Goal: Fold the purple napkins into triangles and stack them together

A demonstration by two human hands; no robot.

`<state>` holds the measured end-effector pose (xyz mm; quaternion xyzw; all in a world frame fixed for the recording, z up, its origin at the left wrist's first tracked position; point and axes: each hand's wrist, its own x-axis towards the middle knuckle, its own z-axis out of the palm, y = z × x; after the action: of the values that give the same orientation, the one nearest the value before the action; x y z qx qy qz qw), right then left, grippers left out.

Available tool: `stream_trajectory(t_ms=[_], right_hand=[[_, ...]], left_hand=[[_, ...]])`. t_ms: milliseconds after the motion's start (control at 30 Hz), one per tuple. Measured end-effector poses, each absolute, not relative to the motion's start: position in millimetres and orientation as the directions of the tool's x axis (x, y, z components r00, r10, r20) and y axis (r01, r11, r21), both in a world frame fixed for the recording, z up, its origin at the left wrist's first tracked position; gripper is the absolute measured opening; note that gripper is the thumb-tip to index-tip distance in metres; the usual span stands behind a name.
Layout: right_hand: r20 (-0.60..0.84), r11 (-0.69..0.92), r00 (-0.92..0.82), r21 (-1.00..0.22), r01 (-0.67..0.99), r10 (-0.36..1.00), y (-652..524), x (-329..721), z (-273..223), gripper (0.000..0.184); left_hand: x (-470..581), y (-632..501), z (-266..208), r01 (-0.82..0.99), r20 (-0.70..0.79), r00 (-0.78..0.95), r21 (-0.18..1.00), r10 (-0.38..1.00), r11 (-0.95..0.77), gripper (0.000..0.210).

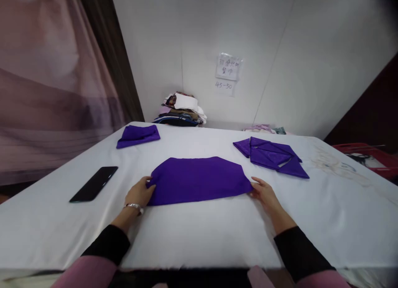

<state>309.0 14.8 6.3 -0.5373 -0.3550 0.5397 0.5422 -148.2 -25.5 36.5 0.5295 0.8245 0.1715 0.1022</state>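
Note:
A purple cloth napkin (199,180) lies folded in the middle of the table, its two far corners slanting inward. My left hand (140,192), with a silver bracelet at the wrist, pinches the napkin's left edge between thumb and fingers. At the opposite end, my right hand (263,192) grips the right corner, fingertips closed on the fabric. The cloth stretches nearly flat between both hands. Beyond it to the right are folded purple napkins (270,155) with pointed ends, partly overlapping. Another folded purple napkin (138,135) rests at the far left.
A black phone (93,184) lies left of my left hand on the white-covered table (199,234). Behind the table's far edge rises a stack of folded clothes (183,109). Handwritten paper signs (228,68) hang on the wall. A red basket (370,159) stands at the right.

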Motion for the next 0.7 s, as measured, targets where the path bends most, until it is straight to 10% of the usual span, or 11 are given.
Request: stream_trajectory(t_ms=[367, 700], right_hand=[[0.393, 0.330, -0.036, -0.713, 0.618, 0.919, 65.9, 274.7, 11.7, 0.032], [0.322, 0.225, -0.110, -0.346, 0.911, 0.940, 120.0, 239.0, 4.9, 0.036]], left_hand=[[-140.3, 21.5, 35.0, 0.897, 0.170, -0.371, 0.322, 0.913, 0.304, 0.054], [-154.0, 31.7, 31.5, 0.789, 0.094, -0.505, 0.453, 0.858, 0.415, 0.041]])
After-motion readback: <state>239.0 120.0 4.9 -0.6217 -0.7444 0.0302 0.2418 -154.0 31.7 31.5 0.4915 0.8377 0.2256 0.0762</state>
